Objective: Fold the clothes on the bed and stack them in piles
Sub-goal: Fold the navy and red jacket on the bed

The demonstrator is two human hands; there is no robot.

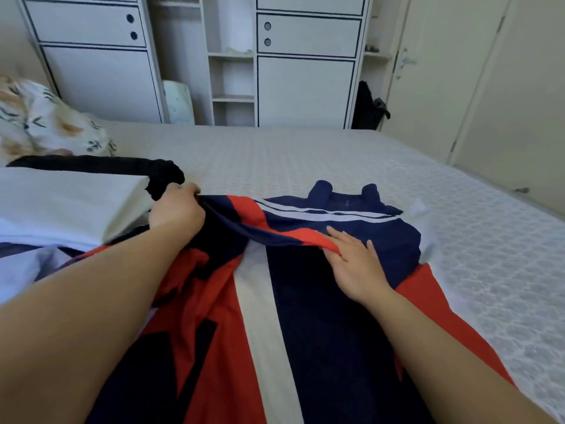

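Observation:
A navy, red and white sports jersey [305, 316] lies spread on the bed [305, 154], collar at the far end. My left hand [175, 209] grips its left side or sleeve and lifts the cloth in a fold across the chest. My right hand [354, 264] lies flat with straight fingers on the jersey's navy part, at the edge of that fold. To the left sits a folded white garment [67, 200], and a black garment [122, 165] lies behind it.
A floral pillow [39, 120] lies at the bed's far left. White wardrobes with drawers and shelves [232, 65] stand behind the bed. A door [443, 71] is at the right. The patterned bedspread stretches bare to the right of the jersey.

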